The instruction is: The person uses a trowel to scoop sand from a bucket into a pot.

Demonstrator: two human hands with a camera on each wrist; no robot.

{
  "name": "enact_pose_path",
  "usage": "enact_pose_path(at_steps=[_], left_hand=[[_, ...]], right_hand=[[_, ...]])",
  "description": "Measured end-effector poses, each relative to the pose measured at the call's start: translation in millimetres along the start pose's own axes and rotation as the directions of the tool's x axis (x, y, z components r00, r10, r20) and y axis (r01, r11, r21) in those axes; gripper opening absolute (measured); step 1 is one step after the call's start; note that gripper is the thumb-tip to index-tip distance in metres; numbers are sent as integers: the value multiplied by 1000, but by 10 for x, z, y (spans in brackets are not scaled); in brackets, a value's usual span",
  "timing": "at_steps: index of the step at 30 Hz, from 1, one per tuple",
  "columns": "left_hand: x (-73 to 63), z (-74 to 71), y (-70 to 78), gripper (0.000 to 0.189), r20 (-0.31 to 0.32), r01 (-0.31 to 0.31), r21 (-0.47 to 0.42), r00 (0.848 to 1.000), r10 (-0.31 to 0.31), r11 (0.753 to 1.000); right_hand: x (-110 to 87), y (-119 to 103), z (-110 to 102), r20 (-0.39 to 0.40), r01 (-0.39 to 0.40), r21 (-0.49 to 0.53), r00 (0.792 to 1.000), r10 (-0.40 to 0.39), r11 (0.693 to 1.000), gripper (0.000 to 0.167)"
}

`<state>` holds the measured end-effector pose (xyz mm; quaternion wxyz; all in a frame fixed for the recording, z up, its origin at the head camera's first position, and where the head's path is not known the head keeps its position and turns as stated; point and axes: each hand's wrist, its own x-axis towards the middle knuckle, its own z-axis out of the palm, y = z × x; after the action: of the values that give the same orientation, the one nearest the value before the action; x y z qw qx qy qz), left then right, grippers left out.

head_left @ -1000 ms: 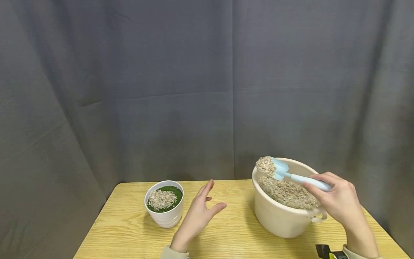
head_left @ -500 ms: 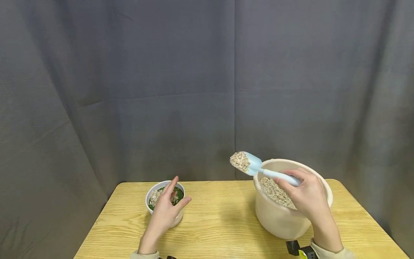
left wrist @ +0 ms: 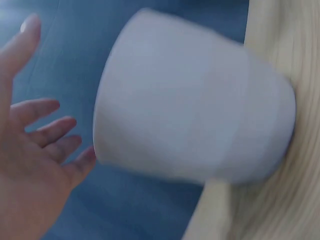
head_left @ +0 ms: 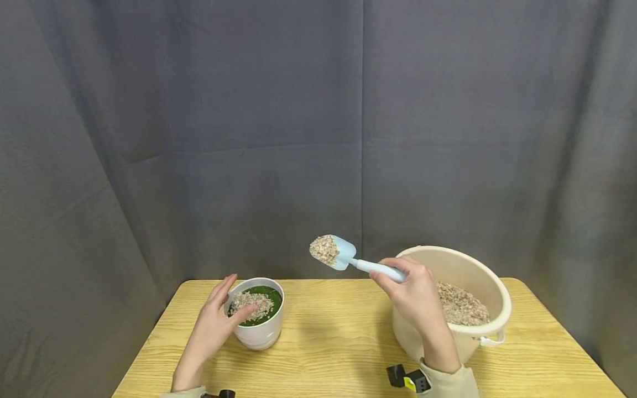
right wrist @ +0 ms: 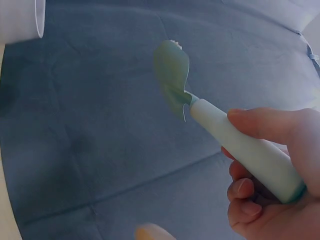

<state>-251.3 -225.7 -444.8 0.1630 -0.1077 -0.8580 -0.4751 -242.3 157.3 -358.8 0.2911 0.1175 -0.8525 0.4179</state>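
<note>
My right hand (head_left: 415, 290) grips the pale handle of a light blue hand trowel (head_left: 343, 253), its scoop heaped with coarse tan grains (head_left: 324, 250). The trowel hangs in the air between the white pot and the big tub. At the left, a white flower pot (head_left: 259, 334) holds dark green material with a patch of the same grains on top. My left hand (head_left: 211, 320) is at the pot's left side, fingers spread and thumb apart. In the left wrist view its fingers (left wrist: 52, 132) are by the pot's rim; whether they touch it I cannot tell.
A large cream tub (head_left: 497, 298) with grains inside stands at the right of the wooden table (head_left: 328, 359), partly behind my right forearm. A grey curtain (head_left: 278, 138) hangs behind the table.
My right hand has carried the loaded trowel leftward from above the tub. My left hand has moved left, across in front of the pot, to its left side.
</note>
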Motion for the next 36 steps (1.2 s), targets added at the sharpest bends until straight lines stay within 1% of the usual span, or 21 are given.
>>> enact_pose_path(at_steps=[4,7,10,13,15,19,23,26,28,31,36], left_hand=[[-47,-130,-160,84,47,65,-38,997,-63,997],[-68,-162,-259,87,87,100,-90,992,-92,991],[-68,-147,-356,89,118,106,-130,989,-91,986],[-61,-125,-422,91,137,107,-173,987,-84,979],[-53,-115,-432,92,147,103,-200,986,-74,974],[-48,-83,-446,95,169,116,-234,983,-77,965],[-41,-49,-457,99,194,155,-267,976,-104,951],[-43,-25,-462,102,204,181,-271,971,-127,945],[-46,-11,-461,102,201,190,-258,969,-140,947],[-54,5,-453,101,178,198,-241,971,-157,950],[-58,17,-436,100,155,209,-227,972,-177,951]], right_hand=[[5,-27,198,17,9,6,1000,-9,1000,19],[-8,-23,343,23,18,7,1000,-18,1000,19],[-22,-14,494,34,42,33,998,-43,999,17],[-45,-13,657,58,67,72,996,-72,995,16],[-63,-20,766,75,85,92,993,-91,992,15],[-107,-17,977,115,94,134,987,-109,987,15],[-168,8,1196,147,104,170,981,-129,980,14],[-211,32,1352,157,124,184,976,-154,975,13],[-234,42,1444,152,144,183,973,-172,973,12],[-266,36,1559,146,160,173,972,-186,972,13],[-309,-5,1675,154,151,134,973,-171,979,15]])
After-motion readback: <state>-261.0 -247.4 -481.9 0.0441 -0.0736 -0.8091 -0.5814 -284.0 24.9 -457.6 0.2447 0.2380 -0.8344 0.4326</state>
